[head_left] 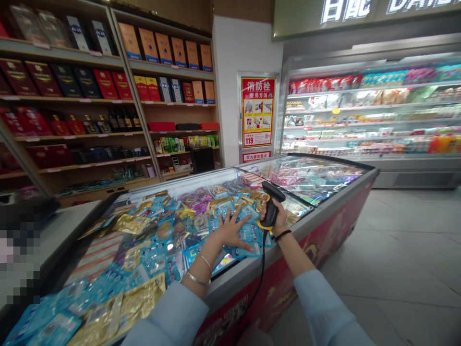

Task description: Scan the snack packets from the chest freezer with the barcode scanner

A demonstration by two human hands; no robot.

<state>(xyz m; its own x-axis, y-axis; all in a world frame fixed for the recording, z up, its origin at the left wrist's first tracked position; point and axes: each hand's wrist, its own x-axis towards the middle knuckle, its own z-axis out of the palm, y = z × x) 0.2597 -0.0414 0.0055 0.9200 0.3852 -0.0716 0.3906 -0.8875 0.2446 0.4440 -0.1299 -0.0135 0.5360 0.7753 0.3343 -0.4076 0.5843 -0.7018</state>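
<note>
My right hand (279, 218) is wrapped round the handle of a black and yellow barcode scanner (272, 204), whose cable hangs down over the freezer's front edge. To its left, my left hand (232, 230) lies with fingers spread on blue packets (249, 234) on the glass top of a chest freezer (230, 278). More blue packets (104, 288) cover the near left part of the glass, beside gold packets (131, 223) and purple packets (196, 199). What lies under my left palm is hidden.
Shelves (137, 101) of boxes and bottles stand behind on the left. A lit refrigerated display (370, 120) is at the back right. A counter edge (68, 230) borders the left side, and tiled floor (403, 259) lies right.
</note>
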